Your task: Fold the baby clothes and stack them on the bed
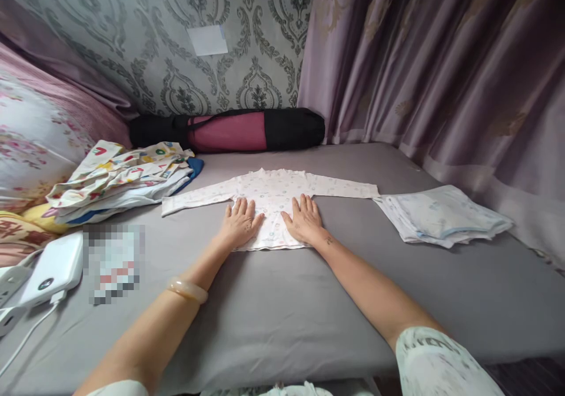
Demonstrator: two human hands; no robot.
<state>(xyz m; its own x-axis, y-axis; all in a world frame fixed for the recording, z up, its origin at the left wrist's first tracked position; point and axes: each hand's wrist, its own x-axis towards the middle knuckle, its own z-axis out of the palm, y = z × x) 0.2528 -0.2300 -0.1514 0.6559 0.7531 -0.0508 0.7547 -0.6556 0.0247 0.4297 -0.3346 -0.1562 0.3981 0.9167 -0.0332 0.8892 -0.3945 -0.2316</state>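
A small pale pink long-sleeved shirt (273, 199) with a fine print lies spread flat, its sleeves stretched out to both sides and its collar away from me. My left hand (242, 222) rests flat on the left side of its body, fingers extended. On the right side of the body, my right hand (303, 219) lies flat too, fingers slightly spread. Neither hand grips the cloth. The tip of the right sleeve touches or nearly touches a stack of folded white printed cloths (444, 215).
Grey sheet (282, 308) covers the bed. Rumpled clothes (132, 178) are piled at left, near a white power bank (53, 269) with a cable and a blurred item. A black and maroon long bag (227, 130) lies along the wall. Purple curtains (424, 60) hang at right.
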